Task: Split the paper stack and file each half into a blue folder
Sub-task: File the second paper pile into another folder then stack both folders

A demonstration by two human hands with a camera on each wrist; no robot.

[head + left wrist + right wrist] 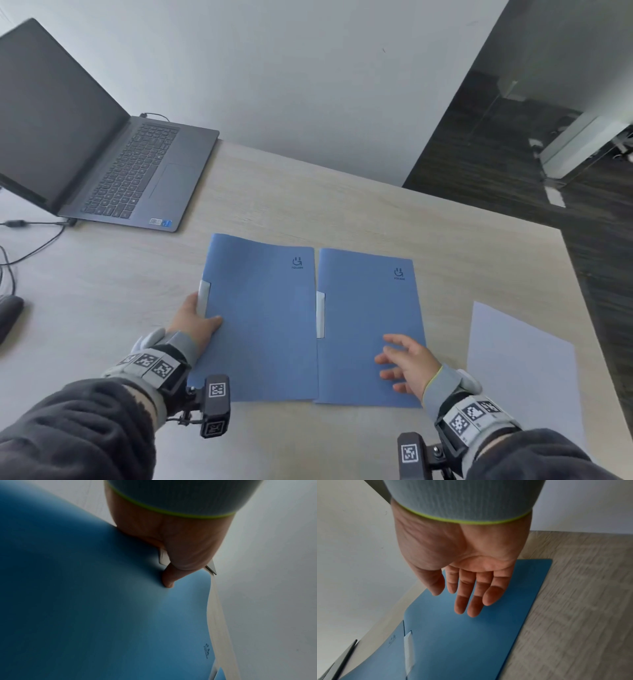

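Observation:
Two shut blue folders lie side by side on the light wooden table. My left hand grips the spine edge of the left folder, just below its white clip. In the left wrist view the thumb presses on that cover. My right hand is open with spread fingers over the lower right of the right folder; in the right wrist view the hand hovers above the cover. The white paper stack lies to the right of the folders.
An open grey laptop stands at the back left, with cables and a dark object at the left edge. The table's right edge runs close past the paper stack, above dark flooring.

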